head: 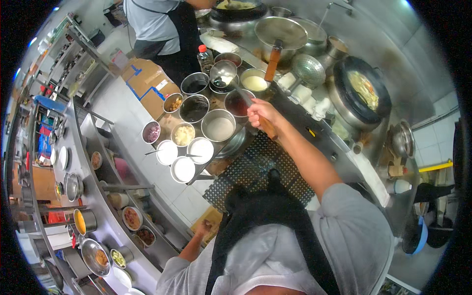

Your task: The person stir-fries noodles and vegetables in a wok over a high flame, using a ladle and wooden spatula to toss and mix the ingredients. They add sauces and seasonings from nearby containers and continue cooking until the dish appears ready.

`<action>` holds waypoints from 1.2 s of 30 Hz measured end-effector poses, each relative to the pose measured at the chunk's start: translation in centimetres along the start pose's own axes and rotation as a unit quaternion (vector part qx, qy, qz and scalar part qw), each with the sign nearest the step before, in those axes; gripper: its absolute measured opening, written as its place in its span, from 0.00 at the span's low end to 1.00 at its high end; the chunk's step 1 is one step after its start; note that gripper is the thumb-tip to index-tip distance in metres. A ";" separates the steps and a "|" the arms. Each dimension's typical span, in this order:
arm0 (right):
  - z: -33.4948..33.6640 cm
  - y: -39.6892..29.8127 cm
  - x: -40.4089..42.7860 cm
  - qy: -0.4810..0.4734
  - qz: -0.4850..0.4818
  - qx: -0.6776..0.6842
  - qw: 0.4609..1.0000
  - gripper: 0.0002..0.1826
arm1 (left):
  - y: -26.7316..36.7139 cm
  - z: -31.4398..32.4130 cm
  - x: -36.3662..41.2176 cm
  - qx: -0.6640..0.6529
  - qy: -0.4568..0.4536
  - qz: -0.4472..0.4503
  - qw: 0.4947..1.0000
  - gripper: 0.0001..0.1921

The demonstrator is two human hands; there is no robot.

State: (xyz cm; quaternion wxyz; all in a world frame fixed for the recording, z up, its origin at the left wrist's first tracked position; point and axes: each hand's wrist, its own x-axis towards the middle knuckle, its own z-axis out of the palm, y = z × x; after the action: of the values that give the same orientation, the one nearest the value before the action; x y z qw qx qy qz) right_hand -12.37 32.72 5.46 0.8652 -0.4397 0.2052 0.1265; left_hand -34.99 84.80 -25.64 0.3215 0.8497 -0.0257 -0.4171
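My right hand grips the wooden handle of a metal ladle, whose bowl hangs over the metal pots of sauces. Beneath it are a pot of dark liquid, a pot of pale yellow liquid and a pot of dark red sauce. Nearer stand a pot of cloudy liquid, a bowl of chopped garlic and several containers of white seasoning. My left hand hangs low beside my apron; its fingers look curled, but whether it holds anything cannot be told.
A black wok with cabbage-like food sits on the range at right. A perforated strainer and a wooden-handled ladle lie near it. A co-worker stands ahead by another wok. A steel counter with bowls runs along the left.
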 end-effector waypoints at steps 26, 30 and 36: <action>-19.9 -16.0 -24.2 -0.138 -0.188 0.208 0.950 0.09 | 10.2 2.7 8.0 0.229 0.038 0.134 0.963 0.13; -29.5 -17.8 -30.5 0.114 -0.263 0.037 0.957 0.22 | 13.4 5.3 11.6 0.183 0.039 0.233 0.954 0.09; -44.8 -19.7 -35.3 0.460 -0.178 -0.249 0.834 0.34 | 30.2 9.3 7.6 0.101 -0.012 0.254 0.962 0.02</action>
State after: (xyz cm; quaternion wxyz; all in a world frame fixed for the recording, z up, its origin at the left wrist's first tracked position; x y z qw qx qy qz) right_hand -46.62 -16.46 12.17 0.5398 -0.6769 0.4591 -0.1994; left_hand -30.00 53.68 -17.90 0.3293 0.8381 -0.2867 -0.3269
